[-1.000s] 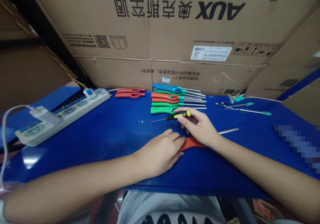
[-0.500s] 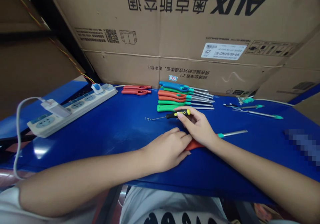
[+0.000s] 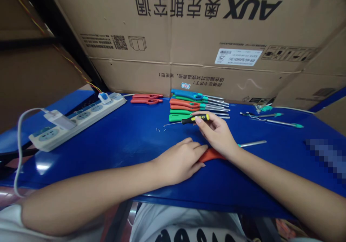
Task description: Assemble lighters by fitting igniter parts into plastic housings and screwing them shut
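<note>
A screwdriver [image 3: 187, 120] with a black and yellow handle is pinched in my right hand [image 3: 217, 130], its thin shaft pointing left. At its tip a small screw seems to cling, though it is tiny. Several loose screws [image 3: 159, 130] lie on the table just left of the tip. My left hand [image 3: 182, 162] is closed around the end of a red-orange gas lighter [image 3: 213, 155], which rests on the table with its metal tube to the right. My right wrist hides part of that lighter.
Behind my hands lies a row of blue, green and orange lighters [image 3: 189, 105]. Two red handle shells [image 3: 146, 99] sit left of them. A power strip [image 3: 81, 121] stands at left, loose metal tubes with wires [image 3: 283, 123] at right. A large cardboard box [image 3: 194, 29] walls the back.
The screwdriver has lifted slightly and its tip has moved a little away from the loose screws, which now lie spread apart. My left hand stays on the lighter.
</note>
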A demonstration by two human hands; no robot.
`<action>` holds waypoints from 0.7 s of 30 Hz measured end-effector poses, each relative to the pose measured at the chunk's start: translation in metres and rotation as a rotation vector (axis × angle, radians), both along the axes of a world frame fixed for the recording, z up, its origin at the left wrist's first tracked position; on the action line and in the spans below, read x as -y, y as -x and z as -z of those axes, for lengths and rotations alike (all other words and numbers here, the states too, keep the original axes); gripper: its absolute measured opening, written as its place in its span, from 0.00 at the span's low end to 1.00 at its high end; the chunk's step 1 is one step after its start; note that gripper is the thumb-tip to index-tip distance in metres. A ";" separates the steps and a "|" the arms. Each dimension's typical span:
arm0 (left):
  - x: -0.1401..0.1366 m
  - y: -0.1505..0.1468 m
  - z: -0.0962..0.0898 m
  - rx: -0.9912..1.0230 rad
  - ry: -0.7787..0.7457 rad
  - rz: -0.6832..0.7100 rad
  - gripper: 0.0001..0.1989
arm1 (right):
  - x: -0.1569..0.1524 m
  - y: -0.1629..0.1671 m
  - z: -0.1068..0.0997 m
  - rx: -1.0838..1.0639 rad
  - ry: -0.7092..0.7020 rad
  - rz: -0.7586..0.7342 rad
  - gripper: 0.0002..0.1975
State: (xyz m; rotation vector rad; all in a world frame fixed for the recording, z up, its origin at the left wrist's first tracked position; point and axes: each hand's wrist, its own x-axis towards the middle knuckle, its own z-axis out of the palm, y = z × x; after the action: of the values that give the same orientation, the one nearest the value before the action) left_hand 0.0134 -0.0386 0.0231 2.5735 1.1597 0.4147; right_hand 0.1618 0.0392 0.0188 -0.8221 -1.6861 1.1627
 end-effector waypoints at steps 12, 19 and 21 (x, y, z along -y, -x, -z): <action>-0.006 0.004 0.011 0.136 0.011 0.030 0.18 | 0.002 -0.010 -0.018 -0.213 0.075 0.120 0.20; -0.013 0.002 0.023 0.347 0.052 -0.042 0.20 | 0.002 -0.042 -0.048 -0.418 0.093 0.183 0.16; -0.015 0.001 0.024 0.452 0.071 -0.119 0.21 | 0.000 -0.048 -0.048 -0.423 0.086 0.196 0.16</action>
State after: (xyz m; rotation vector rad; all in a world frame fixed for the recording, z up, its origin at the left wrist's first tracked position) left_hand 0.0119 -0.0237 -0.0005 2.1929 1.1330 0.9085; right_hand 0.2102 0.0393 0.0665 -0.7153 -1.1902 1.1816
